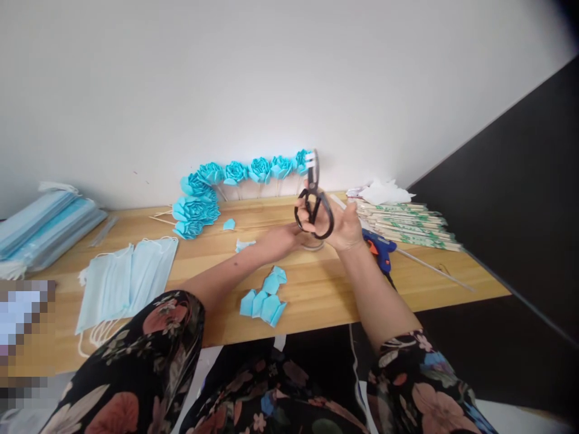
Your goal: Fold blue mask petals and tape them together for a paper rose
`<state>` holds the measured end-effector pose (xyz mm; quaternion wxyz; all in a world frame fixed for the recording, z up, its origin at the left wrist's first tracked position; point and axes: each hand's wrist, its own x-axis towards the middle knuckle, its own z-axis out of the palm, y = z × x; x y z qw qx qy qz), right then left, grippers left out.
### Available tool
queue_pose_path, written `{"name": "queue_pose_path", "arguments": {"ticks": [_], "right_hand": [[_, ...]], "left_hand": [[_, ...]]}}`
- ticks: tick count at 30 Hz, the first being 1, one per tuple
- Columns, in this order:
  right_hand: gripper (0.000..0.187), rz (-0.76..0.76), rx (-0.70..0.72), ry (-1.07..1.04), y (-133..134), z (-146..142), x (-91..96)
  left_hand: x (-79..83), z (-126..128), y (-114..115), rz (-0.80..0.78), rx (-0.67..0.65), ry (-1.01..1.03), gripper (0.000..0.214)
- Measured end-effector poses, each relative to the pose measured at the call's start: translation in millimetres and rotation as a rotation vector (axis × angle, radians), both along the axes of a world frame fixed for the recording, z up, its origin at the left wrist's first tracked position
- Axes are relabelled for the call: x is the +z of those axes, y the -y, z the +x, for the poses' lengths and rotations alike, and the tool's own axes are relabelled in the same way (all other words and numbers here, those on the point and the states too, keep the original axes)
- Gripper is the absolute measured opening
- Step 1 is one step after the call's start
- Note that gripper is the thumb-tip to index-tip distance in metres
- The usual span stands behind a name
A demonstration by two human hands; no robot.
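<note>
A pair of black-handled scissors (pixel 312 185) stands upright in my right hand (pixel 347 229), fingers around the handles and blades pointing up. My left hand (pixel 284 240) reaches across the table from the left and passes low behind the scissors. Its fingers are mostly hidden there, close to a pale round rim (pixel 313 246) that I cannot make out clearly. Folded blue petals (pixel 265 306) lie on the near side of my left forearm. Beyond it are a small blue petal (pixel 229 224) and a pale blue scrap (pixel 245 245).
Blue petal-layered flowers (pixel 235 173) on thin sticks line the wall. Face masks (pixel 129 274) and a wrapped mask stack (pixel 54 223) lie left on the wooden table (pixel 316 304). At right are a blue glue gun (pixel 384 248), a thin white rod (pixel 436 269), wrapped chopsticks (pixel 407 226) and white tissue (pixel 386 191).
</note>
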<state>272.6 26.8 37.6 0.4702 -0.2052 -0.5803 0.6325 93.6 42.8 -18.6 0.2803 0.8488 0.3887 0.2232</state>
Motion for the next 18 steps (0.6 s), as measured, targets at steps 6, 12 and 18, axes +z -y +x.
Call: {"name": "queue_pose_path", "arguments": {"ticks": [6,12,18], "right_hand": [[0.058,-0.032,-0.23,0.191,-9.5,19.4,3.3],[0.049,-0.297,0.104,0.402,-8.9,-0.1,-14.8],[0.044,-0.113,0.169,1.016,-10.6,0.2,-19.4]], "left_hand": [[21.7,-67.2,-8.9,0.169,-0.01,0.05,0.031],[31.0,-147.8,11.0,0.049,0.46,0.115,0.036],[12.0,-159.1,36.4,-0.016,0.5,0.097,0.029]]}}
